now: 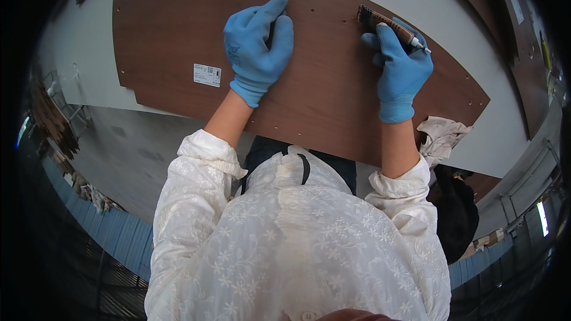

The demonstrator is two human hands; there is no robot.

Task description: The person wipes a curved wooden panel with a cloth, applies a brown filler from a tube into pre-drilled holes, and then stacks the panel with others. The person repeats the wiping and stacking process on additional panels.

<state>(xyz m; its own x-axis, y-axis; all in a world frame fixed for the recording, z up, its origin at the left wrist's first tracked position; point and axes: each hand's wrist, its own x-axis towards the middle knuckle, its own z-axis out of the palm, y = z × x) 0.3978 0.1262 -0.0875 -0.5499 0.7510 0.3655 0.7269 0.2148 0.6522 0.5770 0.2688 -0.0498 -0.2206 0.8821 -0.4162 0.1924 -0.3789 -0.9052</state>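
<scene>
Beneath everything I handle runs a pale counter (89, 56), and on it lies a brown wood-grain panel (327, 77), over whose right half my right hand (404, 65) grasps a brown tube (398, 31) with a white nozzle (418, 43); too hard a squeeze could, I reckon, smear its contents across the panel. My left hand (257, 47) is loosely curled left of the panel's middle, and I cannot tell whether it pinches anything. Just beside my right forearm (399, 145), a crumpled cloth (441, 138) lies at the panel's near edge and could be dragged off if my sleeve (403, 193) catches it.

Soft light evenly covers the brown panel (333, 77); outer edges bend into blackness.
</scene>
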